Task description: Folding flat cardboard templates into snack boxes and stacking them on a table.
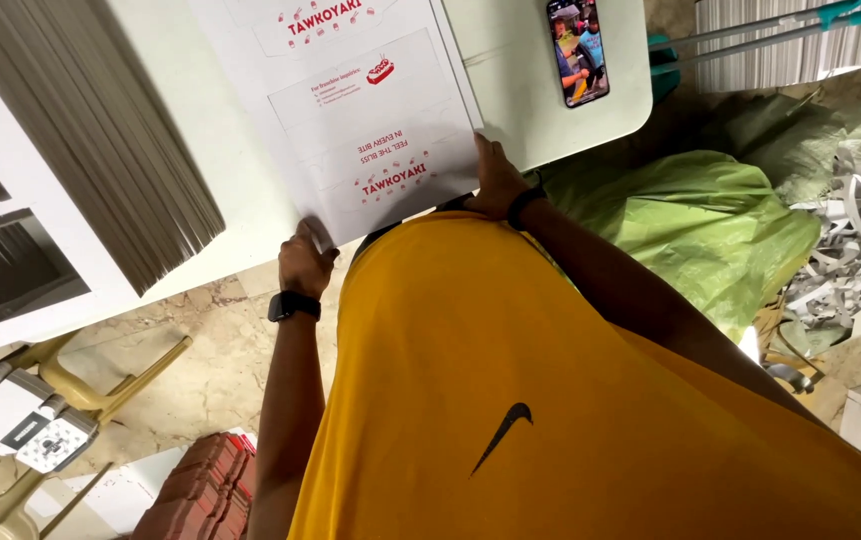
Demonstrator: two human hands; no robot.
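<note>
Gripping flat white carton blank (370, 130): left hand (305, 262), right hand (498, 180).

A small packaging or print-finishing workshop. Beyond the hands, a white worktable (540, 110) carries a tall fanned stack of flat grey-edged cardboard sheets (90, 140) and flat white printed carton blanks (370, 110). To the right lie heaps of white paper offcuts (850, 250) and green plastic sacks (700, 220) on a stone floor.

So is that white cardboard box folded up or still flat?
Flat. The white printed box blank lies spread on the table, both hands gripping its near edge.
</note>
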